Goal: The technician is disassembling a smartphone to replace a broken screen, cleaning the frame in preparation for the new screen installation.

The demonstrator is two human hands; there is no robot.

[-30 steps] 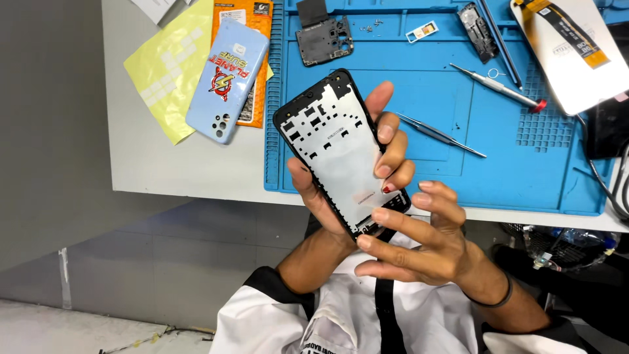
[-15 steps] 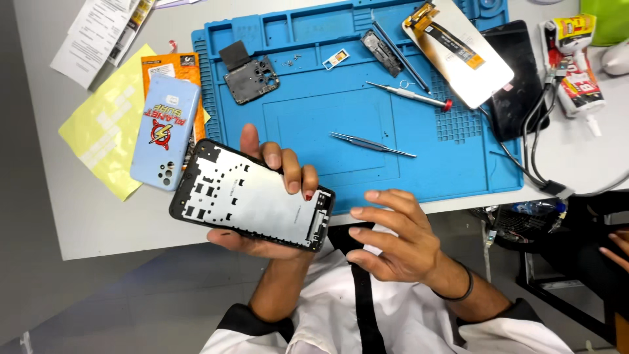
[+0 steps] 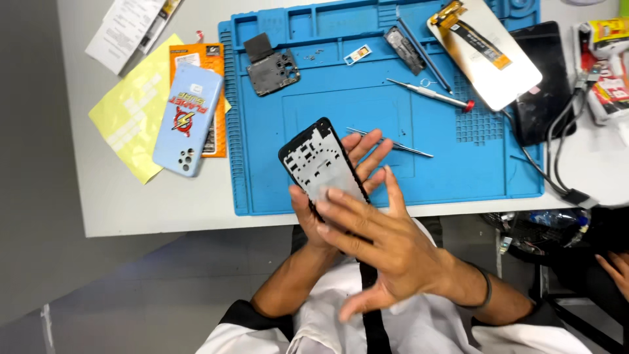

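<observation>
My left hand (image 3: 367,149) holds a black phone frame (image 3: 318,160) from underneath, its fingers showing past the frame's right edge. The frame's inner side, with a pale metal plate and cut-outs, faces up and tilts to the upper left, over the front edge of the blue work mat (image 3: 341,105). My right hand (image 3: 383,242) lies flat across the frame's lower end with its fingers spread, hiding that part. Thin tweezers (image 3: 400,147) lie on the mat just beyond my left fingertips.
On the mat are a red-tipped screwdriver (image 3: 429,94), a small black cover part (image 3: 272,65) and a white-backed screen panel (image 3: 485,52). A light-blue phone case (image 3: 187,118) and yellow sheet (image 3: 128,124) lie left. A black phone (image 3: 544,78) and cables (image 3: 557,157) lie right. Another person's hand (image 3: 616,269) shows at bottom right.
The frame has turned from lying crosswise to pointing up-left, nearer the mat. My right hand has moved up from below it and now rests on its lower end.
</observation>
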